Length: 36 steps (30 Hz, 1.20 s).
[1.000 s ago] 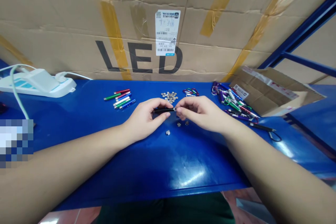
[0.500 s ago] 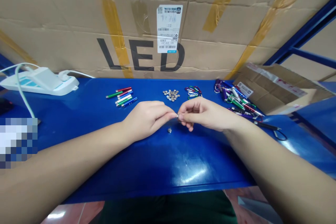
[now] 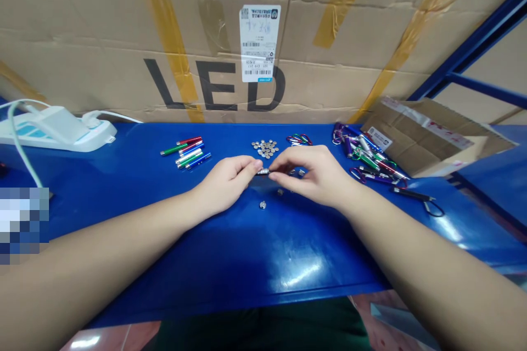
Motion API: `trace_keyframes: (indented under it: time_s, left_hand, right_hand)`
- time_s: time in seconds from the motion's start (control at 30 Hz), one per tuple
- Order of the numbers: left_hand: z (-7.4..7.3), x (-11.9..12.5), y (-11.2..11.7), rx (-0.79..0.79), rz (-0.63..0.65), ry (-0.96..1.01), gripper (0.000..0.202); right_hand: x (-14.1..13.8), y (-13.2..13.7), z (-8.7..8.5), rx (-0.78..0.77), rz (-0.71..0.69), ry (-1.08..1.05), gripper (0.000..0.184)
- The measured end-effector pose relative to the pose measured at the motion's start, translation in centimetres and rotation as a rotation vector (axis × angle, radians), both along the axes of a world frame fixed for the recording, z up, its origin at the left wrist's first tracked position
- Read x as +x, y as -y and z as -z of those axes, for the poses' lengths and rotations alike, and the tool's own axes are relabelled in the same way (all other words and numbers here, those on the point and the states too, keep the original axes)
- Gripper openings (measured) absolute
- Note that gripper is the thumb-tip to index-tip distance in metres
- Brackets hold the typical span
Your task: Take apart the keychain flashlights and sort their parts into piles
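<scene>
Between my fingertips lies a short row of small silver discs (image 3: 264, 171), which looks like a stack of button cells. My left hand (image 3: 230, 184) pinches its left end with thumb and fingers. At the other end, the thumb and index finger of my right hand (image 3: 317, 175) close on it. A round silver metal cap (image 3: 262, 205) rests on the table just below. Near and under my right hand lie a few small metal pieces (image 3: 302, 173), partly hidden. Behind the hands is a pile of loose button cells (image 3: 265, 148).
Several coloured metal tubes (image 3: 189, 152) lie at left and coloured carabiners (image 3: 300, 139) at back centre. At right, assembled keychain lights (image 3: 370, 156) are heaped by an open cardboard box (image 3: 428, 137). A white power strip (image 3: 94, 137) sits back left on the blue table (image 3: 230, 274).
Both hands have shifted slightly up, and the right hand's grip has rolled over. The row of silver discs now shows between the fingertips, and small metal pieces show beneath the right hand.
</scene>
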State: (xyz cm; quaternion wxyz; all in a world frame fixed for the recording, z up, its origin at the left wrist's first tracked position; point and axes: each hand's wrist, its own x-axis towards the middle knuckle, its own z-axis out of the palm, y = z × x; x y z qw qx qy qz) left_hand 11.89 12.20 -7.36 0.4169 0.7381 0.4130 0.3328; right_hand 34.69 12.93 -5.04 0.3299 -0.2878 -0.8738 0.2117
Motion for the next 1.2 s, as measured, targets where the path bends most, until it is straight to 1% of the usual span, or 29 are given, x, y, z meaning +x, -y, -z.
trace_keyframes:
  time_s: [0.07, 0.1, 0.13, 0.17, 0.2, 0.23, 0.3, 0.37, 0.4, 0.47, 0.6, 0.63, 0.7, 0.77, 0.83, 0.97, 1.07, 1.2]
  left_hand:
    - [-0.2, -0.1, 0.2, 0.145, -0.007, -0.056, 0.041]
    - [-0.3, -0.1, 0.2, 0.192, -0.006, -0.076, 0.039]
    - [-0.4, -0.1, 0.3, 0.219, -0.005, -0.09, 0.039]
    - [-0.4, -0.1, 0.3, 0.228, -0.007, -0.1, 0.038]
    - [-0.5, -0.1, 0.3, 0.221, -0.012, -0.106, 0.039]
    - [-0.5, -0.1, 0.3, 0.204, -0.016, -0.109, 0.041]
    - [-0.5, 0.0, 0.3, 0.161, -0.021, -0.105, 0.045]
    - [-0.3, 0.1, 0.2, 0.106, -0.014, -0.083, 0.048]
    - [-0.2, 0.1, 0.2, 0.068, -0.008, -0.059, 0.048]
    - [0.1, 0.2, 0.1, -0.056, 0.012, 0.025, 0.049]
    - [0.1, 0.1, -0.3, -0.402, 0.088, 0.199, 0.054]
    - [0.0, 0.0, -0.4, -0.463, 0.097, 0.223, 0.055]
    - [-0.3, -0.1, -0.6, -0.53, 0.093, 0.27, 0.053]
    - [-0.6, -0.1, -0.6, -0.544, 0.093, 0.313, 0.051]
    - [-0.6, -0.2, -0.6, -0.521, 0.112, 0.325, 0.05]
    - [-0.4, -0.3, -0.5, -0.408, 0.143, 0.232, 0.044]
    - [-0.4, -0.4, -0.4, -0.337, 0.153, 0.199, 0.039]
    - [-0.3, -0.4, -0.4, -0.267, 0.158, 0.178, 0.035]
  right_hand:
    - [-0.4, 0.2, 0.3, -0.315, 0.044, -0.142, 0.02]
    - [-0.5, 0.3, 0.4, -0.434, 0.048, -0.186, 0.022]
    - [-0.6, 0.3, 0.5, -0.5, 0.039, -0.213, 0.023]
    - [-0.6, 0.3, 0.5, -0.507, 0.03, -0.218, 0.023]
    - [-0.6, 0.2, 0.5, -0.451, 0.028, -0.203, 0.02]
    - [-0.5, 0.2, 0.5, -0.345, 0.023, -0.169, 0.016]
    - [-0.3, 0.0, 0.3, -0.06, -0.016, -0.069, 0.009]
    - [0.0, -0.1, 0.0, 0.196, -0.086, 0.032, 0.012]
    - [0.1, -0.2, -0.1, 0.289, -0.121, 0.064, 0.015]
    - [0.2, -0.2, -0.2, 0.408, -0.164, 0.109, 0.018]
    - [0.1, 0.0, -0.1, 0.539, -0.177, 0.12, 0.018]
    - [0.0, 0.0, -0.1, 0.56, -0.171, 0.109, 0.017]
    - [-0.1, 0.0, -0.1, 0.58, -0.151, 0.09, 0.018]
    - [-0.2, 0.0, -0.1, 0.558, -0.124, 0.06, 0.017]
    - [-0.2, 0.0, -0.1, 0.501, -0.101, 0.02, 0.015]
    - [0.6, 0.0, -0.8, 0.311, -0.018, -0.006, 0.01]
    - [1.7, -0.2, -1.6, 0.157, 0.026, 0.092, 0.009]
    - [3.1, -0.9, -2.0, 0.039, 0.029, 0.299, 0.012]
